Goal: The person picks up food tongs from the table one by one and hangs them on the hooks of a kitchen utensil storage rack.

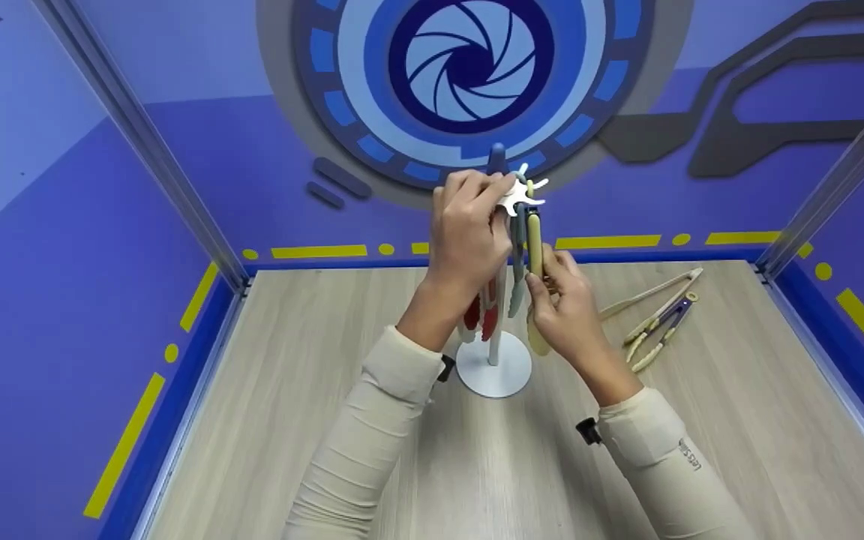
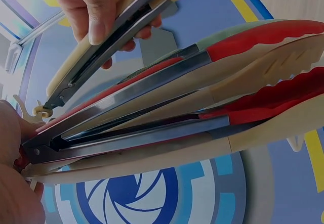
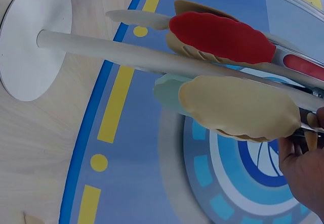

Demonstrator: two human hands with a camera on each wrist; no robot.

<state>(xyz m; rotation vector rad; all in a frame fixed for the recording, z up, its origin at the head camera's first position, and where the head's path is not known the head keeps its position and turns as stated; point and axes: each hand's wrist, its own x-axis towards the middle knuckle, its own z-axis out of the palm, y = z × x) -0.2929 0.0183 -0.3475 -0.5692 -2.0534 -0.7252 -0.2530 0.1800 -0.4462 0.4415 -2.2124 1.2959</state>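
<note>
A stand has a round white base (image 1: 493, 366), a thin pole (image 3: 136, 57) and a white hooked top (image 1: 520, 196). My left hand (image 1: 469, 221) grips the stand's top, its fingertips against the white hooks. From the top hang red tongs (image 2: 136, 90), greyish-green tongs (image 1: 517, 262) and beige tongs (image 2: 273, 64). My right hand (image 1: 568, 304) holds pale yellow tongs (image 1: 535, 240) by the arms, heads down. In the left wrist view their end loop (image 2: 44, 112) is at a hook; whether it is hooked on, I cannot tell.
Beige tongs (image 1: 653, 294) and dark-blue-and-yellow tongs (image 1: 661, 330) lie on the wood-look table (image 1: 312, 375), right of the stand. Blue printed panels (image 1: 199, 172) close in the back and sides, with metal posts (image 1: 139, 142) at the corners.
</note>
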